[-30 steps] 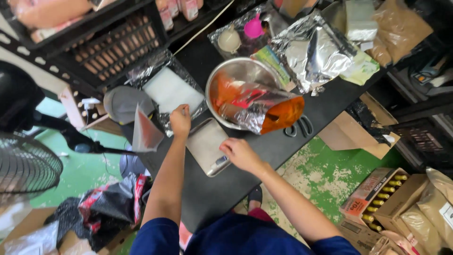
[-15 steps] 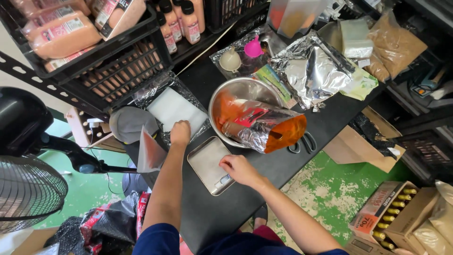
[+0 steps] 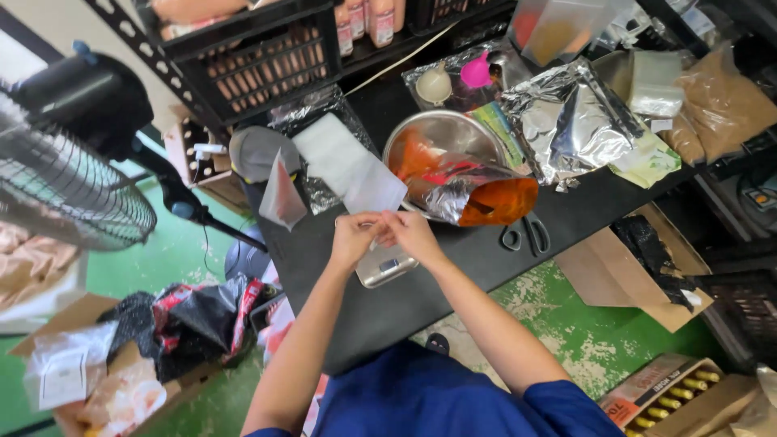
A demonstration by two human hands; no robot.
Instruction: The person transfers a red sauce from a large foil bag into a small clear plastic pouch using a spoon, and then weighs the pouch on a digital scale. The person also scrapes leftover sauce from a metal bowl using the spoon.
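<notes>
Both hands pinch a thin clear pouch [image 3: 380, 190] over a flat steel scale [image 3: 387, 265]

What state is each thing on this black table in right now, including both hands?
Left hand: pinching the small clear plastic bag, above the scale.
Right hand: pinching the same bag, meeting the left.
Small silver digital scale: flat, nothing on it.
Foil pouch of orange powder: lying in the steel bowl, mouth open.
Black-handled scissors: lying flat, blades hidden.
Stack of white pouches: lying flat.
</notes>
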